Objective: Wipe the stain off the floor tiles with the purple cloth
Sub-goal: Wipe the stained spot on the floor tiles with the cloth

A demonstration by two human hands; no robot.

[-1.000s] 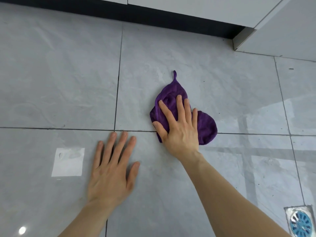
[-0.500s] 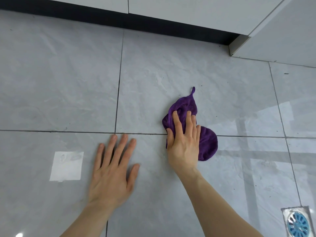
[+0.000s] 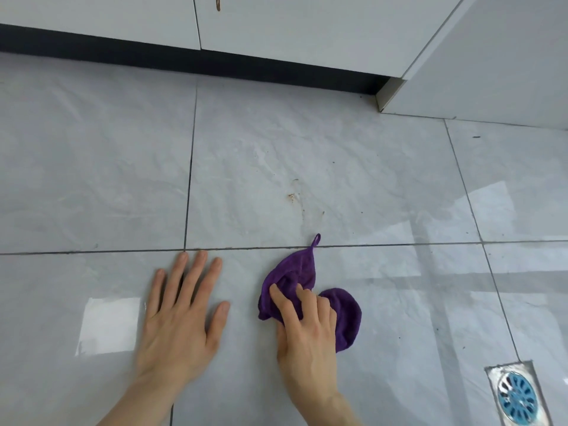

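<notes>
Nearest the camera, right of the purple cloth [image 3: 310, 298] and closer in, a square metal floor drain [image 3: 518, 395] with a blue grate sits in the floor tiles [image 3: 92, 167]. The left hand [image 3: 181, 318] lies flat on the tile to the left of the cloth, palm down, fingers spread apart and gripping nothing, apart from the fabric. The right hand [image 3: 307, 330] rests on the cloth's near part, its fingers curled and bunching the fabric against the floor. The cloth lies crumpled just on the near side of a grout line [image 3: 92, 251], and its small hanging loop crosses that line. Beyond the cloth, on the next tile, the stain [image 3: 292, 197] shows as brownish specks and faint smears, well clear of the fabric. Farther still runs a dark kickboard [image 3: 184, 61] beneath white cabinet doors [image 3: 292, 23].
</notes>
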